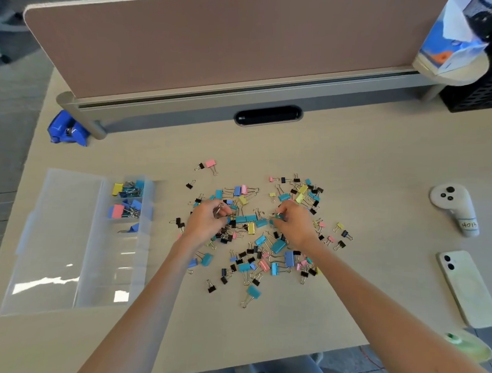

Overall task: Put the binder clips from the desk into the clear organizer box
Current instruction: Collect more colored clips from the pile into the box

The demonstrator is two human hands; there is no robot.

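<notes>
Head view. Binder clips (260, 238), mixed colours, scattered mid-surface (368, 164). Left hand (206, 220) and right hand (295, 221) both down in pile, fingers curled; each grip pinched on wire handles of a clip. Clear organizer box (73, 243) lies left of pile, lid open, a few clips already in its far compartments. Around: white controller (454, 210) and phone (466, 286) well right; blue tape dispenser (68, 131) far left; partition panel (218, 42) along back edge. Nothing between pile and box.
</notes>
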